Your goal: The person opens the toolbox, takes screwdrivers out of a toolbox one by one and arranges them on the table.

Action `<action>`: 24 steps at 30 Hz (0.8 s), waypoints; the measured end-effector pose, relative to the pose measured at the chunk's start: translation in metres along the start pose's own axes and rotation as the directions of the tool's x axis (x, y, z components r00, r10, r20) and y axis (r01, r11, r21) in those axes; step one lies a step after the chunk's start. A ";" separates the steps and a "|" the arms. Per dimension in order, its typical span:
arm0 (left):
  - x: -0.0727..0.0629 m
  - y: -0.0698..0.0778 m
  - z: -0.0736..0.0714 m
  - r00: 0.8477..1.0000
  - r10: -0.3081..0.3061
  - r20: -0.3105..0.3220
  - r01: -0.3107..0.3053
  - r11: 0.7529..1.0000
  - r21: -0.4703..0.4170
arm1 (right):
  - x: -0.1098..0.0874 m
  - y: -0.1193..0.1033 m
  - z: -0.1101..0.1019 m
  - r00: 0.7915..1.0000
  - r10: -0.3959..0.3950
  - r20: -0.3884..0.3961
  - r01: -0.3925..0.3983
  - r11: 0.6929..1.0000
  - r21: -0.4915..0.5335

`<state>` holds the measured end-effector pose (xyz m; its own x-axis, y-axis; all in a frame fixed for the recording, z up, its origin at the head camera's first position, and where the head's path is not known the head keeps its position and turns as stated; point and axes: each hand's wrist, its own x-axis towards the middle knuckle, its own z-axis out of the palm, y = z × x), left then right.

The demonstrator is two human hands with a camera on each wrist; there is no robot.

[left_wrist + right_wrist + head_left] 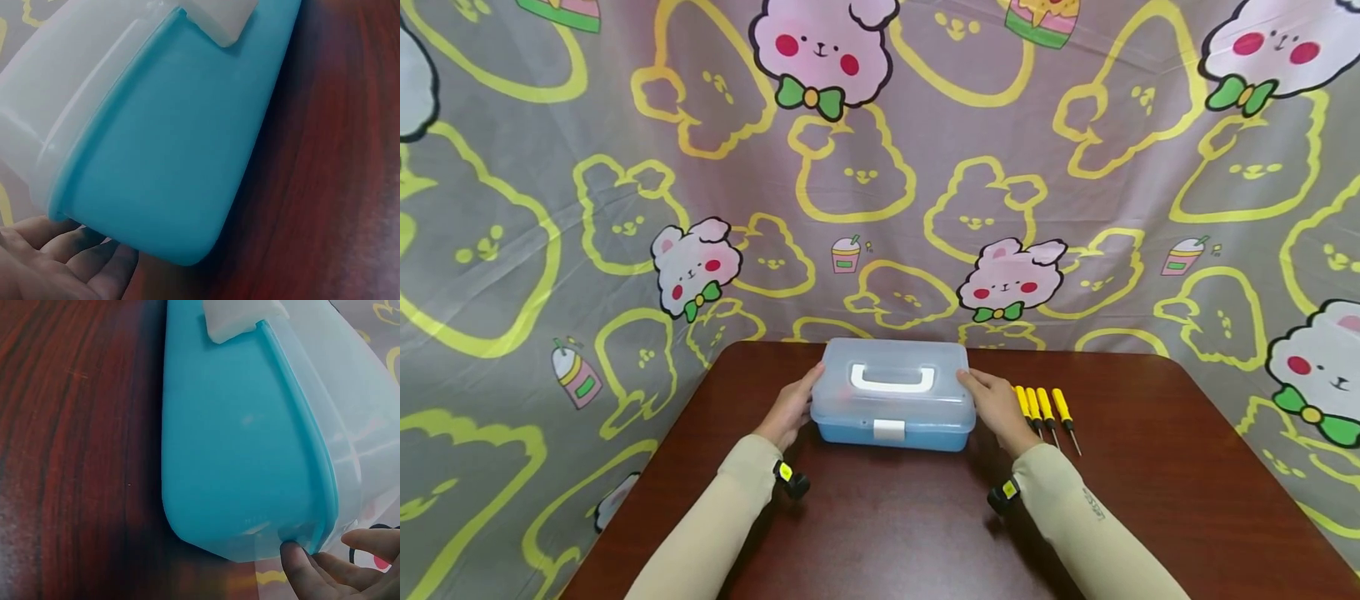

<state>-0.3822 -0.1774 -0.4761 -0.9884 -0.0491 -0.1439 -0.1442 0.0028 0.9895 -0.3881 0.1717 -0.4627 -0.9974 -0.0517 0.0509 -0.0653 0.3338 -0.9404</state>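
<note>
A plastic storage box (917, 407) with a translucent lid and blue base is at the far middle of the table, its white latch (889, 430) facing me. A white carrying handle (891, 386) lies on the lid, which is closed. At the box's left end my left hand (790, 410) grips it, the fingers (94, 259) bent in under the rim in the left wrist view. My right hand (996, 404) holds the opposite end, with fingertips (294, 553) against the blue wall near the rim. Contents are blurred by the lid.
Several screwdrivers (1060, 404) with yellow handles lie side by side on the brown table (880, 525), just right of my right hand. A patterned curtain (917, 167) hangs behind the table and along its left side. Both wrists carry small black cameras (1003, 496).
</note>
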 end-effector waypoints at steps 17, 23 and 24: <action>0.017 0.004 0.001 1.000 -0.017 0.001 0.017 1.000 0.001 | 0.015 -0.001 0.000 1.000 0.006 -0.015 -0.006 1.000 -0.027; 0.029 0.006 0.000 1.000 -0.009 0.014 0.009 1.000 -0.022 | 0.023 -0.003 -0.001 1.000 -0.018 -0.010 0.017 0.999 -0.052; 0.031 0.006 0.000 1.000 -0.013 0.016 0.013 0.999 -0.031 | 0.025 -0.003 -0.001 1.000 -0.015 -0.009 0.015 0.999 -0.048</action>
<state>-0.4141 -0.1793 -0.4748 -0.9871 -0.0336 -0.1565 -0.1556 -0.0284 0.9874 -0.4125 0.1702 -0.4588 -0.9965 -0.0485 0.0684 -0.0817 0.3777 -0.9223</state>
